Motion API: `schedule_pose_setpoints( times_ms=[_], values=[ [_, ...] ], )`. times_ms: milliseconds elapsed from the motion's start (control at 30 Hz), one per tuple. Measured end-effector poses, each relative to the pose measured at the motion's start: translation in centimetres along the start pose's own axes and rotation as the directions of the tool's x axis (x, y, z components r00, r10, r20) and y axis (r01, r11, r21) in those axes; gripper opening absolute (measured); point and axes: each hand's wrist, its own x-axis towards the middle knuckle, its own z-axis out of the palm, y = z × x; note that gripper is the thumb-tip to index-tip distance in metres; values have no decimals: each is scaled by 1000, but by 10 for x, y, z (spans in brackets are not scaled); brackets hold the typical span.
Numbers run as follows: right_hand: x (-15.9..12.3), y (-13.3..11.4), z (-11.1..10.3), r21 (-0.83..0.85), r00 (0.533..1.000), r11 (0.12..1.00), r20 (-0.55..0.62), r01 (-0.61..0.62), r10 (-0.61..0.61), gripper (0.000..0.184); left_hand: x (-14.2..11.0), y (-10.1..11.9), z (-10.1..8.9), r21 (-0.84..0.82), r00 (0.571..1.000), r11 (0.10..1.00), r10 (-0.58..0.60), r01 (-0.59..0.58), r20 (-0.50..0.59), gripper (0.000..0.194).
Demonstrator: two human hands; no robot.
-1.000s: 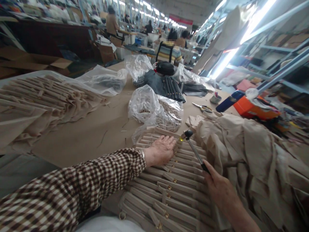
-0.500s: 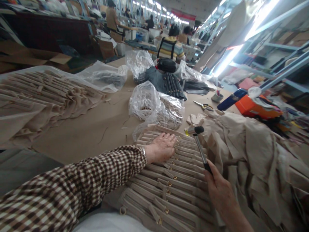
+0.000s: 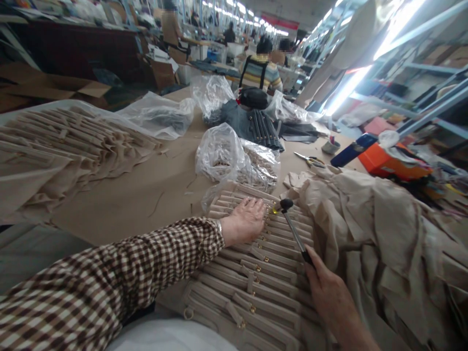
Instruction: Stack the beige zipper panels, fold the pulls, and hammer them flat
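Beneath both hands lies a stack of beige fabric pieces (image 3: 270, 292), overlapped in rows, with small gold metal fittings along the middle. My left hand (image 3: 244, 222) rests flat on the upper part of the stack, fingers stretched out. In my right hand (image 3: 325, 282) is a mallet (image 3: 295, 231), gripped by its black handle. Its head, black at one end and yellow at the other, is close to the fittings just right of my left fingers. Whether the head touches the fabric I cannot tell.
A clear plastic bag (image 3: 237, 163) of small pieces sits beyond the stack. Heaped beige fabric (image 3: 373, 219) lies at right, more beige pieces (image 3: 73, 146) at left. Scissors (image 3: 310, 160), a cup (image 3: 331, 146), an orange box (image 3: 387, 161) and dark garments (image 3: 252, 126) are farther back. People work in the background.
The mallet's head has moved left and slightly down, from the stack's right edge to the fittings near my left fingers. My right hand shifted a little left; my left hand stays flat.
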Motion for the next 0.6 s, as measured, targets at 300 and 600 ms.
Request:
schedule_pose_setpoints(
  times_ms=[300, 600],
  values=[
    [19, -4, 7, 6, 994, 998, -84, 67, -67, 50, 4, -3, 11, 5, 1000, 1000, 3, -3, -15, 54],
    [1, -3, -9, -9, 973, 997, -218, 80, -80, 48, 2, -3, 7, -14, 1000, 1000, 6, -6, 3, 56]
  ],
)
